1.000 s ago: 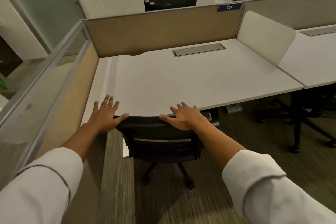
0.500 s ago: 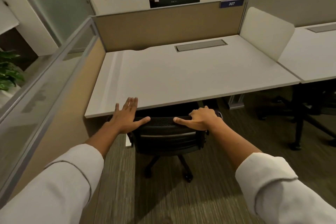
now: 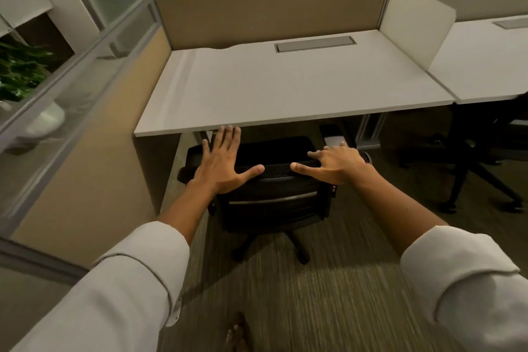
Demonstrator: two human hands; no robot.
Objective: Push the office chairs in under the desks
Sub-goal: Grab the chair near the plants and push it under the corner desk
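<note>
A black mesh office chair [image 3: 274, 203] stands in front of the white desk [image 3: 285, 88], its seat partly under the desk's front edge and its backrest toward me. My left hand [image 3: 221, 164] lies flat over the left end of the backrest's top, fingers spread, thumb along the rim. My right hand [image 3: 334, 164] rests on the right end, fingers apart, thumb on the rim. Neither hand curls around the backrest.
A tan and glass partition [image 3: 85, 151] walls the desk's left side, with a plant [image 3: 20, 71] behind it. A white divider [image 3: 414, 23] separates the neighbouring desk [image 3: 485, 66], under which a second black chair [image 3: 480, 151] stands. Striped carpet lies below me.
The view has drawn back, and the chair's seat now shows in front of the desk edge. Both hands have opened flatter on the backrest's top, fingers spread wider.
</note>
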